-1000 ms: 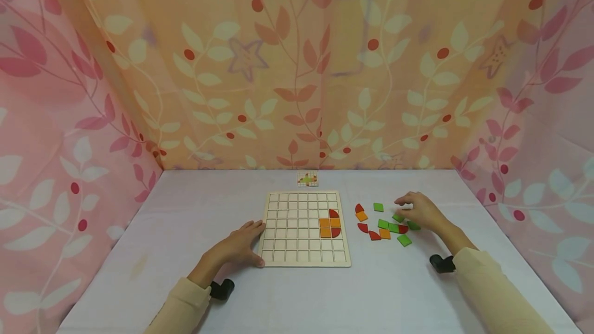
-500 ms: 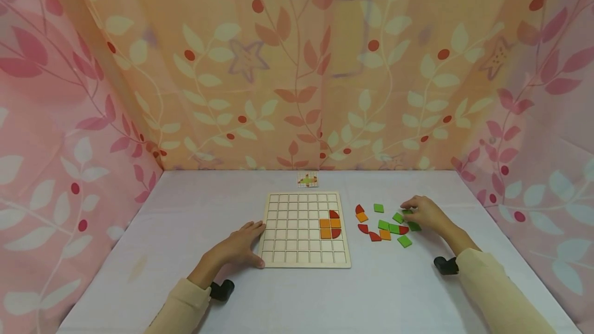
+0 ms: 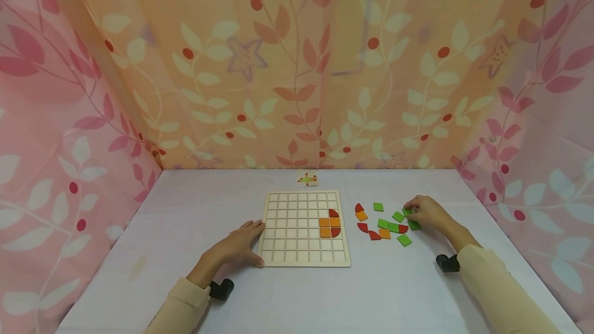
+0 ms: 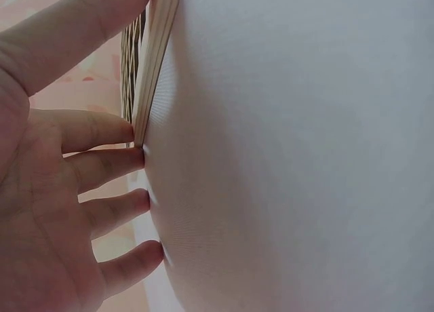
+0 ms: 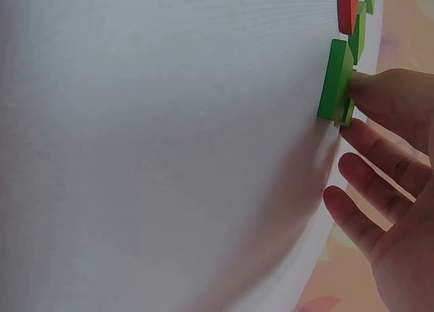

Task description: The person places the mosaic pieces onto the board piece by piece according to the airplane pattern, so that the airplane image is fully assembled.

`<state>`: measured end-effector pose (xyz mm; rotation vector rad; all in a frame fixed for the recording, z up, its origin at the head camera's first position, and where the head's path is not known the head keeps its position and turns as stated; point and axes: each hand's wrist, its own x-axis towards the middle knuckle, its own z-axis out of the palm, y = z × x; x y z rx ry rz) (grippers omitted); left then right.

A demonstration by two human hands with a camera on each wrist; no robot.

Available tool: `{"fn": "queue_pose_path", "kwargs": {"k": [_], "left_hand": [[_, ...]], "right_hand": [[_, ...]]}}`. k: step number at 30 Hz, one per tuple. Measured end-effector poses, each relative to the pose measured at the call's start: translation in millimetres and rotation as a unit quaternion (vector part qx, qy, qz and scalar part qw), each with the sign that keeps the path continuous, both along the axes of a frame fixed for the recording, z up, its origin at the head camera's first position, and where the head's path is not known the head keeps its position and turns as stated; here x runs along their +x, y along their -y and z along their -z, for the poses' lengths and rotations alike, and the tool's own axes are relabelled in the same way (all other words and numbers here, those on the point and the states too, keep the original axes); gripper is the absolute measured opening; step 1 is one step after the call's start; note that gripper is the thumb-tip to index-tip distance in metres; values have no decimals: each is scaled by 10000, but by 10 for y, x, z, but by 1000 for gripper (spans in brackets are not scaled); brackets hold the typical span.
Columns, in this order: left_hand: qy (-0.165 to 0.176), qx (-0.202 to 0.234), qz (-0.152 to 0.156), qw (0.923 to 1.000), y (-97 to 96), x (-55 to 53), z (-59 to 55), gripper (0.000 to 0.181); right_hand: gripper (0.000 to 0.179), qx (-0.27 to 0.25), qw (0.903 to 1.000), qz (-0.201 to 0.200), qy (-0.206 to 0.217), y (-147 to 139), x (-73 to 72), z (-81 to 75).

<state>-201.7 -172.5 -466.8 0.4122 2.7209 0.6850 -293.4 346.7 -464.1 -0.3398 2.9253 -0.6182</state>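
In the head view my left hand (image 3: 238, 244) lies at the left edge of a wooden grid board (image 3: 297, 249), its fingers spread. Its thumb touches the board's near-left corner, and the left wrist view shows fingertips along the board's side (image 4: 157, 61). My right hand (image 3: 429, 213) is over the loose tiles on the right. Thumb and index finger pinch a green square tile (image 3: 407, 212) lying on the table. Just nearer sits another green tile (image 3: 414, 225), which stands in front in the right wrist view. Orange squares (image 3: 325, 223) and red quarter-round tiles (image 3: 335, 232) fill a few board cells at right.
Loose green, orange and red tiles, such as a green square (image 3: 404, 240) and a red quarter-round (image 3: 374, 235), lie between board and right hand. A small pattern card (image 3: 307, 178) lies behind the board. Patterned cloth walls (image 3: 297, 66) enclose the white table (image 3: 209, 189).
My right hand has shifted slightly right, from over one green tile to the green tile beside it, and its fingers have closed in around that tile. The left hand and board stay put.
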Motion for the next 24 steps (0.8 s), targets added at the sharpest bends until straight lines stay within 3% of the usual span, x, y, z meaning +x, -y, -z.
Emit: {"fn": "queue_pose_path", "kwargs": {"k": [24], "left_hand": [[-63,-31,50,10000,-3,6,-8,99]], "right_hand": [[25,86,9999,-79,-85,-18,11,-24]]}}
